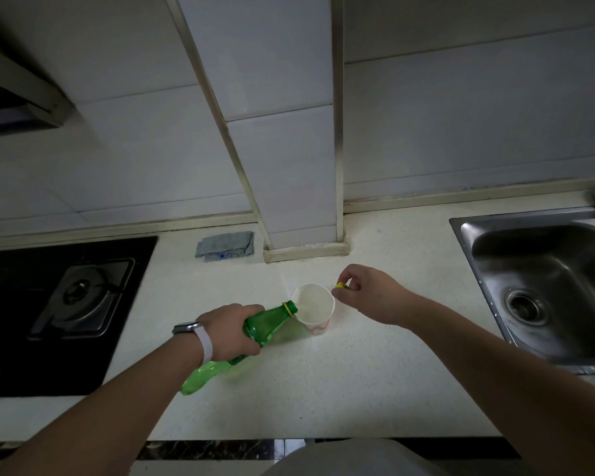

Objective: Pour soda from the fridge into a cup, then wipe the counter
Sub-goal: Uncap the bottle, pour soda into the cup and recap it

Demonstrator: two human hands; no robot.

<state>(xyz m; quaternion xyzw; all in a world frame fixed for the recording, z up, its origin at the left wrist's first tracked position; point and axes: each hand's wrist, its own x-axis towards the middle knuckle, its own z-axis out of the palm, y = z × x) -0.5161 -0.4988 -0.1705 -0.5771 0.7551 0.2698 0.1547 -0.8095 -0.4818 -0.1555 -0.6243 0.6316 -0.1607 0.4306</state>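
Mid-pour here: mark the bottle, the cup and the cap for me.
bottle (259, 322): head view, on the green shoulder below the neck.
cup (320, 325): head view, on the outer wall near the printed band.
cap (339, 285): head view, on the yellow edge showing between the fingers.

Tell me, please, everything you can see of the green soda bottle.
The green soda bottle is translucent plastic with a yellow ring at its open neck. It is tilted, with its mouth at the left rim of the white paper cup and its base pointing back toward the person, off the counter. The left hand grips it round the middle. Whether the mouth touches the cup cannot be told. A small yellow cap, likely its own, is pinched in the right hand.
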